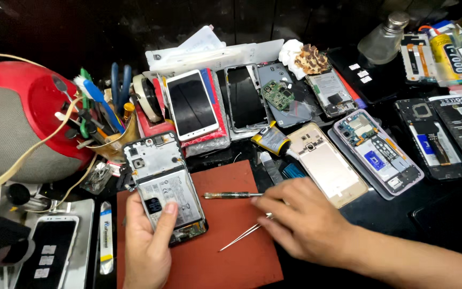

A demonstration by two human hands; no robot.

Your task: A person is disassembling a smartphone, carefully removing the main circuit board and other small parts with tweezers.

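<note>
The left hand (146,243) grips an opened phone (166,187) from below, thumb pressed on its exposed battery, holding it tilted above the left edge of a reddish-brown work mat (225,251). The phone's back cover is off, showing the grey frame and camera module at the top. The right hand (300,219) lies palm down over the right side of the mat, fingers loosely curled; its fingertips touch the handle end of a slim screwdriver (231,195) and cover the top of a pair of metal tweezers (241,236), both resting on the mat. Whether it actually pinches either tool cannot be told.

Just beyond the right hand lies a gold phone back (328,163), with another opened phone (378,152) beside it, its board bare. Farther back, a white-fronted phone (191,104) and a black-screened phone (246,96) lean side by side. At the far left sits a red and grey speaker (20,118), next to a cluster of hand tools (100,101).
</note>
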